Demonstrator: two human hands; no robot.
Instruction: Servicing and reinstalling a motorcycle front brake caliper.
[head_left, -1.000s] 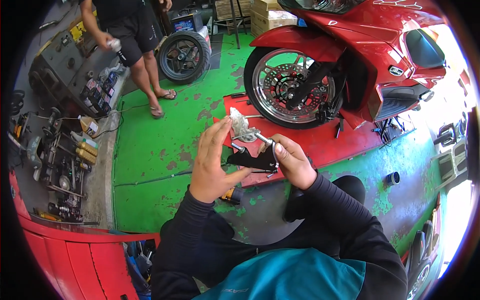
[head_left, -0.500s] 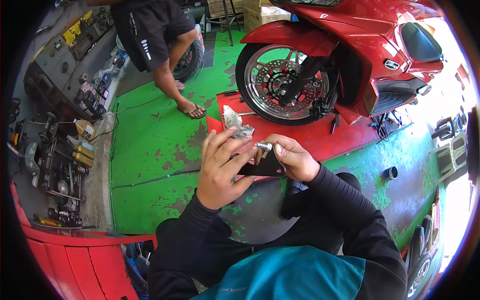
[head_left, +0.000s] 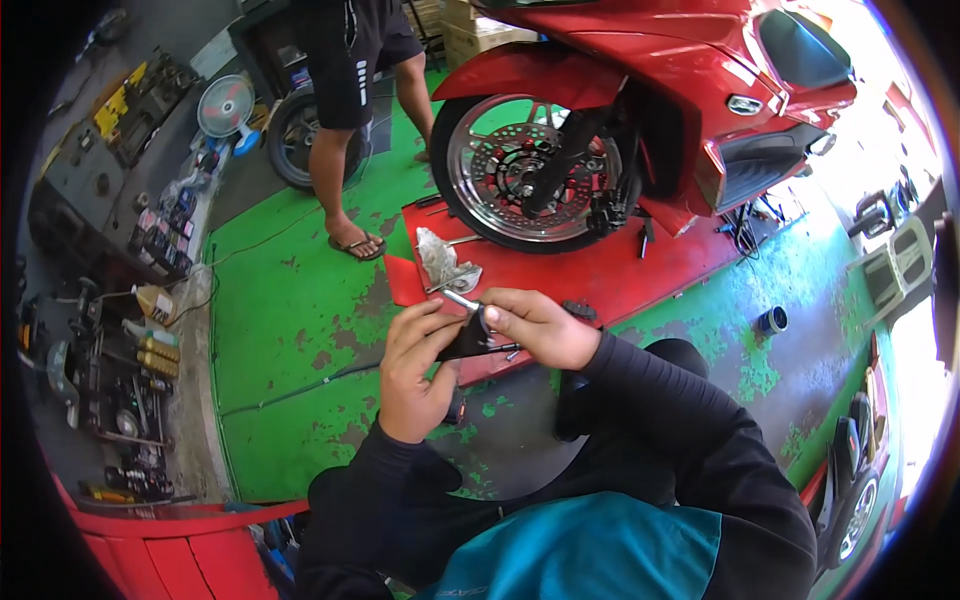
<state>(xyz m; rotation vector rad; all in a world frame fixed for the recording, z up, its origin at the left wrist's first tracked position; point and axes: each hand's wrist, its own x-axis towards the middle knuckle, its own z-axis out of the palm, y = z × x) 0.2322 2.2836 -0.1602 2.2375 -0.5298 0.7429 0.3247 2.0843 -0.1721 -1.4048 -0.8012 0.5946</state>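
Note:
Between my hands is a small black metal plate [head_left: 466, 342] with a silver bolt-like pin [head_left: 459, 300] at its upper edge. My left hand [head_left: 412, 370] grips the plate from the left, fingers bent along its far side and the thumb below. On the other side, my right hand [head_left: 538, 328] pinches it close to the pin with thumb and forefinger. The fingers hide part of the plate. Just beyond them, a crumpled grey-white rag [head_left: 445, 264] lies on the red lift platform [head_left: 545, 262].
A red scooter [head_left: 650, 110] stands on the platform, its front wheel [head_left: 530, 180] facing me. A person in dark shorts [head_left: 345, 150] stands at far left, near a fan [head_left: 226, 106] and a loose tyre [head_left: 310, 140]. A dark cup [head_left: 772, 320] sits on the green floor at right.
My hands have turned the plate, so less of its face shows. The pin now points up and left. My view has shifted, and the person at far left has changed stance.

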